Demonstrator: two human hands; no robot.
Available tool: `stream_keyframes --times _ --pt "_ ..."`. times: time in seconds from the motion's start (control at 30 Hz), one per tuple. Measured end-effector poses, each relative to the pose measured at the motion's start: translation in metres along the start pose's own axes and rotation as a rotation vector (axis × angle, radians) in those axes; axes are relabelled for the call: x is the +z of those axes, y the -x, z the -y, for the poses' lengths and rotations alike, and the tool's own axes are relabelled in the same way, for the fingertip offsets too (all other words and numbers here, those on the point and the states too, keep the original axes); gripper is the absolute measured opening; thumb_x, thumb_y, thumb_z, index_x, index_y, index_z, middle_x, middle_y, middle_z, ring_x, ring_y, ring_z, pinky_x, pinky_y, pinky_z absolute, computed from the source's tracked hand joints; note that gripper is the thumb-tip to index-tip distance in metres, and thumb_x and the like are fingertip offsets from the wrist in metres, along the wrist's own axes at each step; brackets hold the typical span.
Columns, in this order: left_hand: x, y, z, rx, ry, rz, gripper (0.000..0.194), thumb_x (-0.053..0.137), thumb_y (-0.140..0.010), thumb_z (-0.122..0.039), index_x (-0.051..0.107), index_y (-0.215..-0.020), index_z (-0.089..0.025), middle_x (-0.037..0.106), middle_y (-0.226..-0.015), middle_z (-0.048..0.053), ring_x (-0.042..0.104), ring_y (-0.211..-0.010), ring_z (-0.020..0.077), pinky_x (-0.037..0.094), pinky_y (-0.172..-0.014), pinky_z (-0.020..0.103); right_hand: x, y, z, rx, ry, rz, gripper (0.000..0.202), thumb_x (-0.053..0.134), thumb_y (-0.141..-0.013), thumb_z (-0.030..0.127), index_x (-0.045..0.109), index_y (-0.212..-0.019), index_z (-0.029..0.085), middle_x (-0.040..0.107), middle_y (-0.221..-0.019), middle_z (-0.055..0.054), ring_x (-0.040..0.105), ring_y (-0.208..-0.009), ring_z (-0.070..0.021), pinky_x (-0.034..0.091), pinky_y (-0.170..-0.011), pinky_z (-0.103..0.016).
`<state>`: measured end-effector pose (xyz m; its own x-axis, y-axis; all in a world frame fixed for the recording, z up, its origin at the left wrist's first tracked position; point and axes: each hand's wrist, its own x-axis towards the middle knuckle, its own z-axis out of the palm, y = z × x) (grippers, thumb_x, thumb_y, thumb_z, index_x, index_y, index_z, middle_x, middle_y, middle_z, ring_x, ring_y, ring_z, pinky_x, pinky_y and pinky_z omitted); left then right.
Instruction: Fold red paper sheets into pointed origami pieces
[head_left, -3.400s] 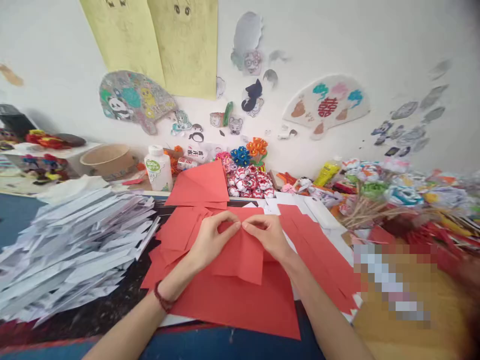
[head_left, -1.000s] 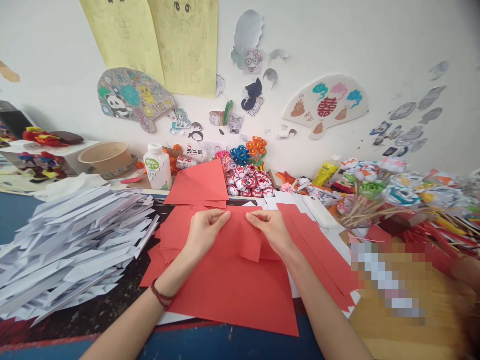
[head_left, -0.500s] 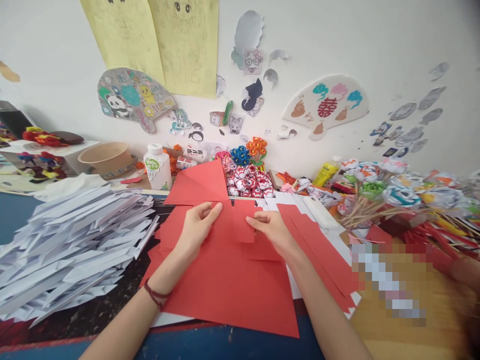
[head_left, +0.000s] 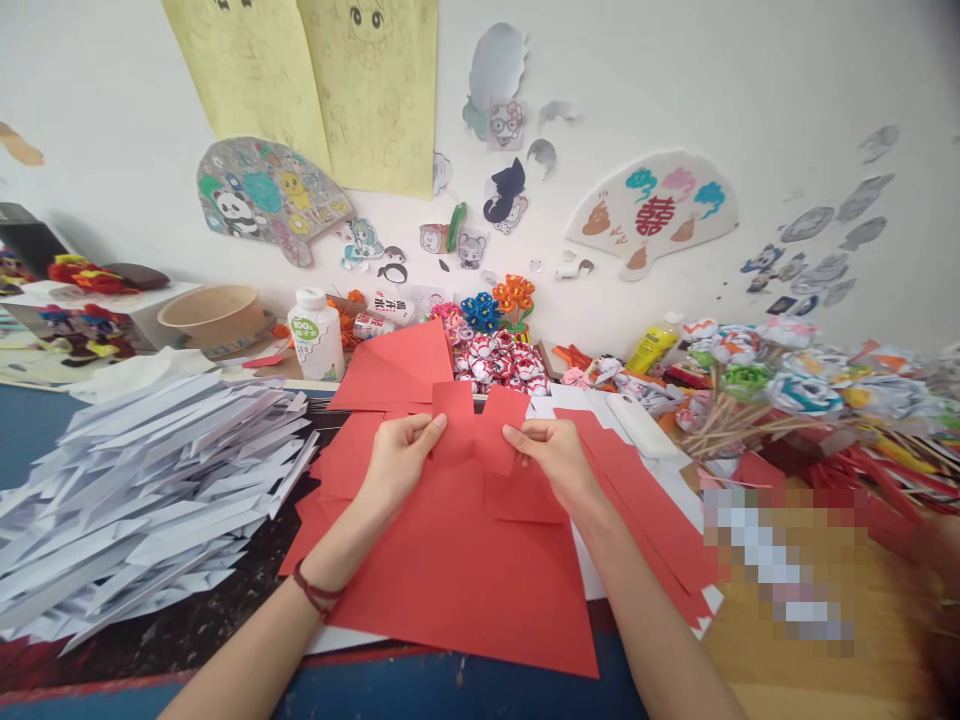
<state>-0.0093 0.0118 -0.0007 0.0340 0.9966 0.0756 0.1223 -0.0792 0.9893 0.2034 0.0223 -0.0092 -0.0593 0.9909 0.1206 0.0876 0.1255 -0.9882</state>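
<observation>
My left hand (head_left: 399, 460) pinches the left part of a small red paper (head_left: 453, 399) between thumb and fingers. The right part (head_left: 503, 408) is pinched by my right hand (head_left: 553, 462) and leans outward. A gap splits the two parts at the top; whether they join lower down I cannot tell, red on red. Both hands are just above a large red paper sheet (head_left: 465, 590). Smaller red pieces lie under and beside it, and a folded red sheet (head_left: 397, 370) rests behind my left hand.
A big heap of folded white paper strips (head_left: 150, 490) lies left. Red strips (head_left: 637, 500) lie on white paper to the right. Behind stand a white bottle (head_left: 316, 335) and red-white paper flowers (head_left: 499, 362). Stemmed paper flowers (head_left: 750, 390) lie far right, near a blurred person's hand (head_left: 937, 545).
Both hands have lifted the small red paper slightly. The left part now shows upright above my left thumb, the right part has tilted outward, and the gap between them is wider.
</observation>
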Motion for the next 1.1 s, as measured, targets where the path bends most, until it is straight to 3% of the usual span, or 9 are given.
stream_keyframes --times 0.13,0.3,0.47,0.57,0.77,0.97,1.1 --pt "0.0 0.002 -0.005 -0.029 0.06 0.016 0.048 0.059 -0.08 -0.059 0.042 -0.06 -0.019 0.037 -0.048 -0.007 0.03 -0.039 0.0051 0.022 -0.038 0.019 -0.003 0.001 0.002 -0.011 -0.024 0.009 0.039 0.075 -0.069 0.053 0.065 -0.057 0.018 0.059 -0.056 0.0 0.046 -0.05 -0.0114 0.036 -0.051 -0.027" --pt "-0.001 0.003 -0.009 -0.033 0.053 0.096 0.049 0.065 -0.076 -0.057 0.037 -0.061 -0.019 0.03 -0.051 -0.009 0.025 -0.041 0.0034 0.017 -0.038 0.018 -0.001 0.001 0.004 -0.025 -0.061 0.004 0.034 0.074 -0.072 0.05 0.068 -0.064 0.018 0.062 -0.06 -0.001 0.049 -0.052 -0.0119 0.038 -0.052 -0.027" --pt "-0.002 0.003 -0.007 -0.04 0.094 0.067 0.046 0.065 -0.075 -0.057 0.042 -0.062 -0.019 0.038 -0.048 -0.008 0.032 -0.038 0.004 0.021 -0.037 0.018 0.001 0.002 0.005 0.033 -0.037 0.146 0.033 0.074 -0.072 0.049 0.075 -0.08 0.017 0.07 -0.075 -0.005 0.056 -0.058 -0.0135 0.041 -0.052 -0.026" --pt "-0.002 0.002 -0.006 -0.027 0.072 0.052 0.042 0.064 -0.077 -0.056 0.048 -0.065 -0.018 0.046 -0.048 -0.007 0.039 -0.038 0.006 0.025 -0.038 0.019 -0.001 0.002 0.004 0.034 -0.006 0.193 0.032 0.074 -0.073 0.047 0.075 -0.081 0.016 0.071 -0.073 -0.006 0.058 -0.057 -0.0135 0.041 -0.052 -0.025" --pt "-0.002 0.002 -0.003 0.017 -0.003 0.026 0.041 0.06 -0.08 -0.053 0.049 -0.061 -0.018 0.036 -0.041 -0.009 0.035 -0.035 0.0061 0.032 -0.041 0.019 -0.003 0.001 0.001 0.003 0.014 0.119 0.031 0.075 -0.074 0.044 0.071 -0.066 0.014 0.067 -0.06 -0.005 0.056 -0.054 -0.013 0.04 -0.053 -0.026" --pt "-0.004 -0.001 -0.001 0.043 -0.009 -0.009 0.041 0.06 -0.081 -0.05 0.047 -0.058 -0.018 0.045 -0.045 -0.005 0.039 -0.04 0.0068 0.029 -0.041 0.018 -0.005 0.0 0.001 -0.005 0.017 0.082 0.033 0.076 -0.073 0.044 0.066 -0.059 0.015 0.066 -0.056 -0.004 0.055 -0.052 -0.0131 0.04 -0.054 -0.026" --pt "-0.008 -0.002 -0.003 0.06 0.017 -0.061 0.037 0.061 -0.082 -0.047 0.051 -0.062 -0.017 0.047 -0.048 -0.005 0.048 -0.047 0.0091 0.035 -0.048 0.019 -0.01 0.0 0.003 -0.002 0.0 0.045 0.032 0.077 -0.072 0.045 0.069 -0.066 0.015 0.067 -0.058 -0.005 0.057 -0.053 -0.014 0.04 -0.053 -0.026"
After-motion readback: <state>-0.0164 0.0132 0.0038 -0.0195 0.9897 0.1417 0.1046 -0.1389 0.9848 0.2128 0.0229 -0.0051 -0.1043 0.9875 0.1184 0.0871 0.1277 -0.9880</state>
